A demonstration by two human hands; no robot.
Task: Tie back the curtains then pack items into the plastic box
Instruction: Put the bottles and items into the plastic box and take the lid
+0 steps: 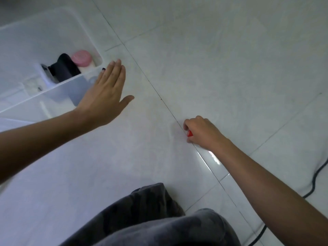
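A person crouches over a pale tiled floor [213, 59], seen from their own head looking down. Their left hand [104, 96] is held flat with fingers straight and together, thumb spread, holding nothing; it is just beside the near corner of a clear plastic box [58, 86] at the upper left, and whether the fingertips touch the rim cannot be told. Inside the box, packed into that corner, are a pink round lidded jar [81, 58], a dark folded item [65, 67] and a white object [45, 75] that is too blurred to identify. Their right hand [202, 133] is down at the floor, well apart from the box, on a dark grout line, its fingers curled around a small red object [190, 133], most of which is hidden by the fingers. Dark grey trousers [159, 219] fill the bottom centre. A black cable [317, 173] trails across the floor at the right edge
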